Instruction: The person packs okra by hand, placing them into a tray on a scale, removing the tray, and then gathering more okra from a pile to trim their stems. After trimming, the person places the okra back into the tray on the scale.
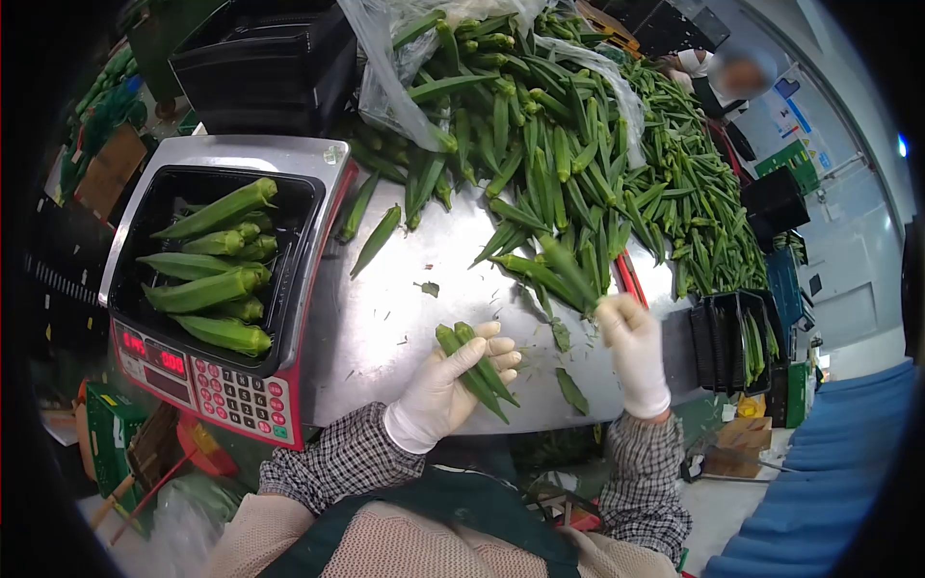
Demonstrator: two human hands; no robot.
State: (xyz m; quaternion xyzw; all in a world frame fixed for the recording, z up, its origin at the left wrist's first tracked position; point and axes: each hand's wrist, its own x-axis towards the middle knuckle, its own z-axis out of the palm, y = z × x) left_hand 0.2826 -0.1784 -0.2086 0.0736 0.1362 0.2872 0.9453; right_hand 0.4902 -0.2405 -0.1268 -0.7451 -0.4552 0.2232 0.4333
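Observation:
My left hand (pixel 434 397), in a white glove, is closed around a couple of green okra pods (pixel 479 378) above the table's front edge. To the right, my gloved right hand (pixel 633 358) pinches the end of another okra pod (pixel 570 274), blurred by motion. A large heap of okra (pixel 568 125) spreads over the steel table (pixel 385 332) beyond both hands. On the left, several okra pods (pixel 207 289) lie side by side in a black tray (pixel 306 223), which rests on a digital scale (pixel 236 397) with a lit red display.
Stacked black trays (pixel 265 77) stand behind the scale. A clear plastic bag (pixel 390 87) lies against the heap. A red object (pixel 630 279) lies near my right hand. More black trays (pixel 718 342) sit at the right edge. Another person (pixel 727 87) is at the far right.

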